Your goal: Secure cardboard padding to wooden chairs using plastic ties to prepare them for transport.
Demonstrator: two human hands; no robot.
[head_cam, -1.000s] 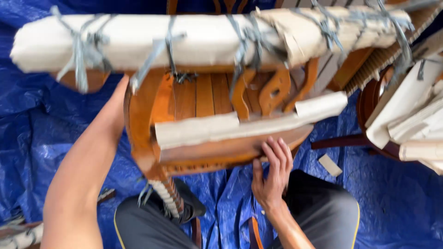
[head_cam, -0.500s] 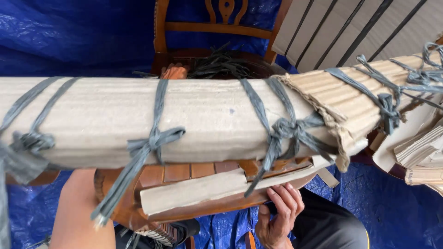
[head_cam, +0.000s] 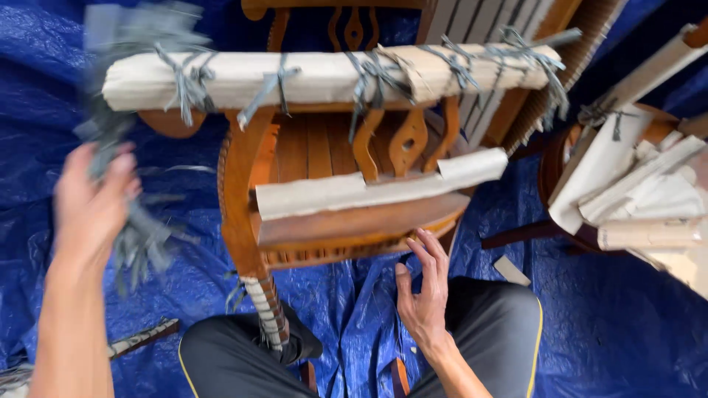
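Clenched left hand (head_cam: 92, 199) grips a blurred bunch of grey straps (head_cam: 129, 236), now pulled clear of the chair (head_cam: 324, 214) it reached behind a second ago; right hand (head_cam: 424, 295), spread flat, has slipped just below the seat rim. Head view: chair tipped at centre, glossy orange wood, top rail in ribbed cardboard (head_cam: 310, 77) tied with flat grey strapping. Crinkled blue tarp (head_cam: 619, 324) beneath.

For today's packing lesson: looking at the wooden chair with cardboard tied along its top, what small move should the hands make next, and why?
Probably bring the left hand, with its blurred bunch of grey string, to the loose cardboard on the chair. That strip shows no ties, while the top roll has several. The right hand is open below the chair's edge and could steady it.
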